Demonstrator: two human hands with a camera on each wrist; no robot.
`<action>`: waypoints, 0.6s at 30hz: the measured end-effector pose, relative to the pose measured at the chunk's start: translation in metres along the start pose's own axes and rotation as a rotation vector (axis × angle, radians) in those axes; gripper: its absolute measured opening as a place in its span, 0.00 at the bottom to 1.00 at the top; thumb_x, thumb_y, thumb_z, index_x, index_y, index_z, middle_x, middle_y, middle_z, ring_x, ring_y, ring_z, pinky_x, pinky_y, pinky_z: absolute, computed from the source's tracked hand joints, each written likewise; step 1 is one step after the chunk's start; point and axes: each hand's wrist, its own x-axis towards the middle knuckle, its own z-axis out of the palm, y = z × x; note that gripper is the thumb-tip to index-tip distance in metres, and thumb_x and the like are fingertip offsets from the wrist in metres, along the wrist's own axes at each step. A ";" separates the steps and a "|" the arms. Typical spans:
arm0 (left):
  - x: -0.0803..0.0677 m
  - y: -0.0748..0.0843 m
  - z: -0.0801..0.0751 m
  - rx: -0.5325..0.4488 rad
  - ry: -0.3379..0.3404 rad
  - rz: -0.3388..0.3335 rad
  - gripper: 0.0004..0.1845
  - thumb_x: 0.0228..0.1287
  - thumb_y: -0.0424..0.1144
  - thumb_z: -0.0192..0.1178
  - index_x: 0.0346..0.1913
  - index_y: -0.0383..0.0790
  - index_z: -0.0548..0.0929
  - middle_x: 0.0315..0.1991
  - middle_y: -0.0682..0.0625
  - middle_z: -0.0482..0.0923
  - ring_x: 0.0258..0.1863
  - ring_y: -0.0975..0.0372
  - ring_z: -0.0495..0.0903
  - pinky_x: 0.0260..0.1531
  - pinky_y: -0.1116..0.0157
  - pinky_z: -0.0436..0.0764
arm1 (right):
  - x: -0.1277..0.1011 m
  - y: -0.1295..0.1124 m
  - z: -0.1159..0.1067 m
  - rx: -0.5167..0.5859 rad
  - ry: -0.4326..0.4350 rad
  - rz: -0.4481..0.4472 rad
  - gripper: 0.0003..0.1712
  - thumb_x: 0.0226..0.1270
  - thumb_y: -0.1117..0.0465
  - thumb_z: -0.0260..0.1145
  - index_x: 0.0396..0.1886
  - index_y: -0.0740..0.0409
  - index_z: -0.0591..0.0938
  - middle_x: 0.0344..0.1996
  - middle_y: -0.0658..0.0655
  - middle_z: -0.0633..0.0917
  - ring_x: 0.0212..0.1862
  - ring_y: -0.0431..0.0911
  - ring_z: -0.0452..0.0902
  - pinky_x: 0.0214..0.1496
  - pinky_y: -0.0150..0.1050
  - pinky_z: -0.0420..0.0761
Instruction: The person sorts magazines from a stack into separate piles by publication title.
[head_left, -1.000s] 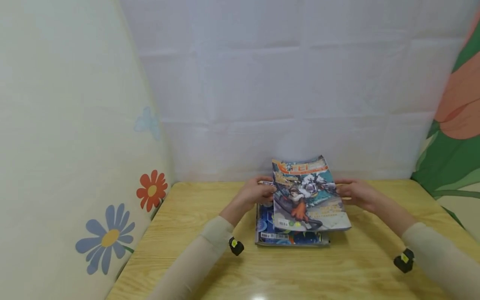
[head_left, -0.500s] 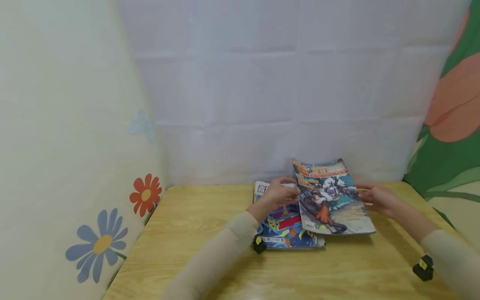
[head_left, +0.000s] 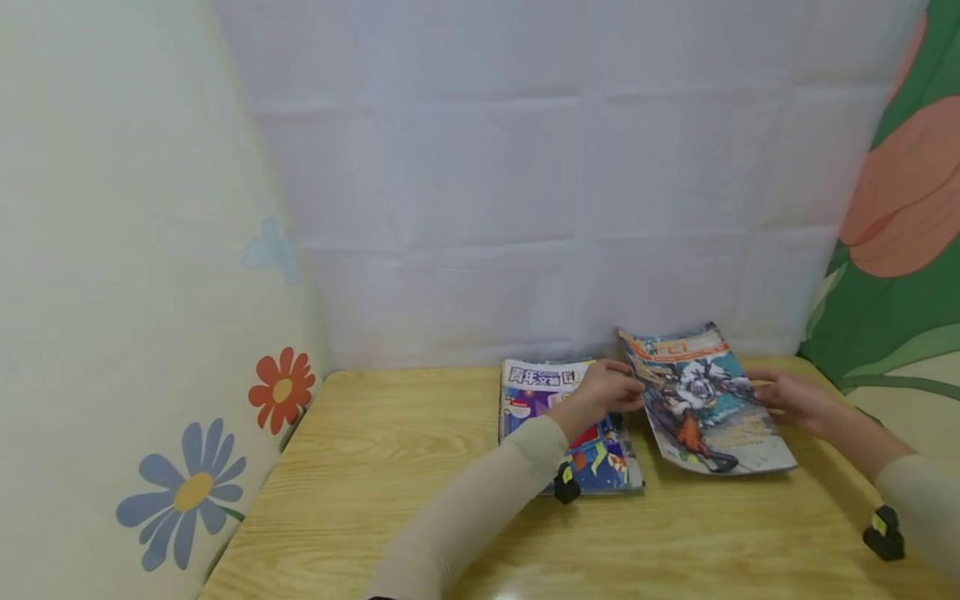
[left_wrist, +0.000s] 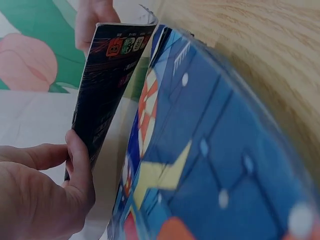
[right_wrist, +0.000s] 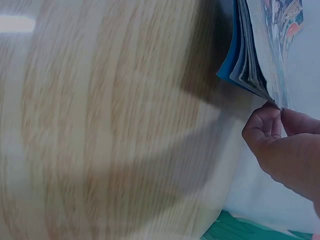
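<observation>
A magazine with an orange-lettered title and an armoured figure on its cover is held above the wooden table, right of a magazine stack. My left hand pinches its left edge between thumb and fingers, as the left wrist view confirms. At the opposite edge my right hand pinches it; in the right wrist view its pages hang slightly fanned. The blue-and-purple magazine tops the stack lying flat on the table, partly hidden behind my left forearm. Its bright cover fills much of the left wrist view.
The wooden table reaches back to a creased white sheet. On the left stands a pale wall with painted flowers; a green panel with a large pink flower stands at the right.
Both hands have carried the armoured-figure magazine rightward, from over the stack to beside it. More of the blue-and-purple magazine's cover is uncovered now. The camera view has shifted slightly.
</observation>
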 end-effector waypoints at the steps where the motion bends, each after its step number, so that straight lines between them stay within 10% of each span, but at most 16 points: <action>1: 0.001 -0.002 0.003 0.004 0.007 -0.006 0.18 0.54 0.14 0.65 0.45 0.33 0.78 0.31 0.38 0.81 0.23 0.56 0.80 0.31 0.60 0.88 | -0.001 0.002 -0.002 0.004 0.000 0.003 0.36 0.78 0.69 0.52 0.76 0.78 0.47 0.44 0.48 0.85 0.45 0.43 0.81 0.49 0.45 0.79; 18: 0.008 -0.024 0.030 0.120 0.084 -0.049 0.17 0.57 0.15 0.65 0.45 0.32 0.76 0.30 0.37 0.80 0.21 0.56 0.79 0.32 0.60 0.88 | -0.005 0.023 -0.021 -0.006 0.085 0.051 0.35 0.74 0.72 0.55 0.74 0.79 0.53 0.43 0.54 0.86 0.42 0.43 0.82 0.45 0.43 0.84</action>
